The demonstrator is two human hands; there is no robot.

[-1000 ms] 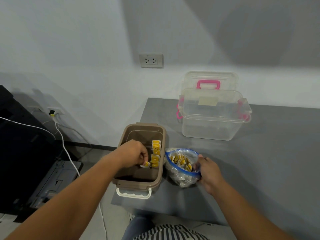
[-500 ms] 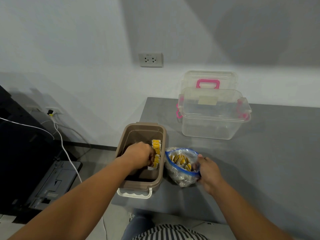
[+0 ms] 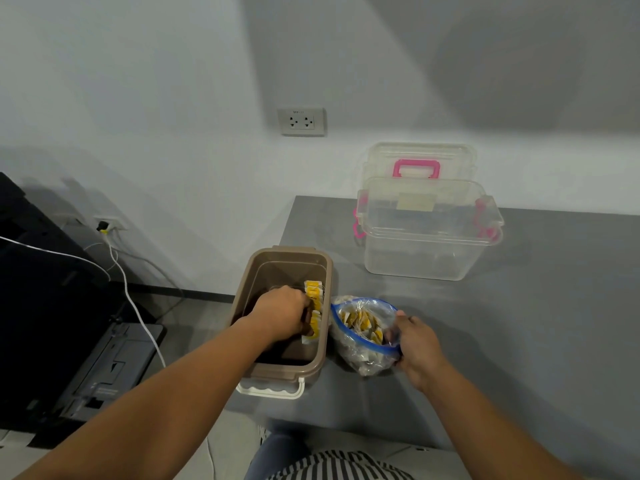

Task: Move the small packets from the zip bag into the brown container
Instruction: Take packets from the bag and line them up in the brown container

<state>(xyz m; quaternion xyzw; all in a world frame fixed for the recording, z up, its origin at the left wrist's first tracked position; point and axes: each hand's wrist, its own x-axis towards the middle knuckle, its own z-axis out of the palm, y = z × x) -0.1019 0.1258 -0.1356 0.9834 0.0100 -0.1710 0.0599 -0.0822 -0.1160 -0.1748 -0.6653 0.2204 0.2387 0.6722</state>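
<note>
The brown container [image 3: 323, 344] stands at the table's left front corner. A row of small yellow-and-white packets [image 3: 313, 297] lines its right inner wall. My left hand [image 3: 282, 315] is down inside the container with its fingers curled round a packet at that row. Just right of the container is the clear zip bag [image 3: 360, 355] with a blue rim, open at the top, with several more packets [image 3: 360, 323] inside. My right hand [image 3: 417, 344] grips the bag's right rim and holds it open.
A clear plastic box [image 3: 429, 251] with pink latches stands further back on the grey table [image 3: 519, 341], its lid [image 3: 419, 161] leaning on the wall behind it. The table's left edge is beside the container. A black printer [image 3: 52, 323] and cables are on the left.
My left hand has carried a packet rightward inside the container to the row along the right wall. My right hand and the bag have stayed put.
</note>
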